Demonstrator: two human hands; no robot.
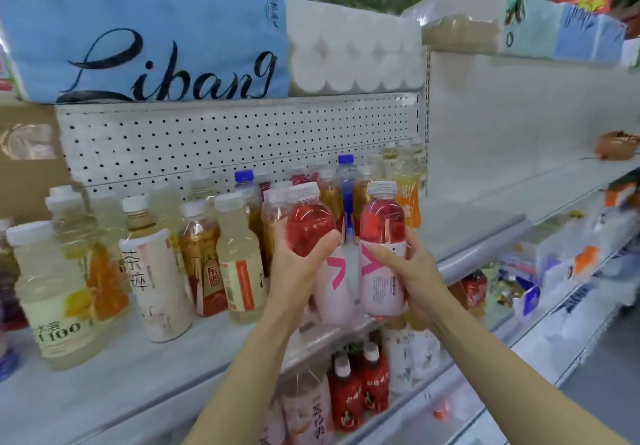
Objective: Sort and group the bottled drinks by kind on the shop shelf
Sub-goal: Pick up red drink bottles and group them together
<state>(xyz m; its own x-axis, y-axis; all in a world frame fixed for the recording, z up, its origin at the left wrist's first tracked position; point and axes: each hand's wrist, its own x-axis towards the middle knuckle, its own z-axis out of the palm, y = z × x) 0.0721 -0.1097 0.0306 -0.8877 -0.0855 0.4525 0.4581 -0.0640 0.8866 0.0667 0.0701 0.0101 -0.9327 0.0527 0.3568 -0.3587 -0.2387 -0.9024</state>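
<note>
Left hand (pixel 298 264) and right hand (pixel 412 271), fingers wrapped round one pink bottle (pixel 310 226) and its match (pixel 382 236). Shelf (pixel 145 368) bottles remain mixed; sorting appears early.

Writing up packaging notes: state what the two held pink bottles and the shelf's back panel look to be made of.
Left pink bottle and right pink bottle: apparently clear glossy plastic, since highlights show and the drink is visible through them; white caps and wrap labels, likely plastic film. Back panel: seemingly white-painted perforated sheet metal, with regular rows of holes.
</note>
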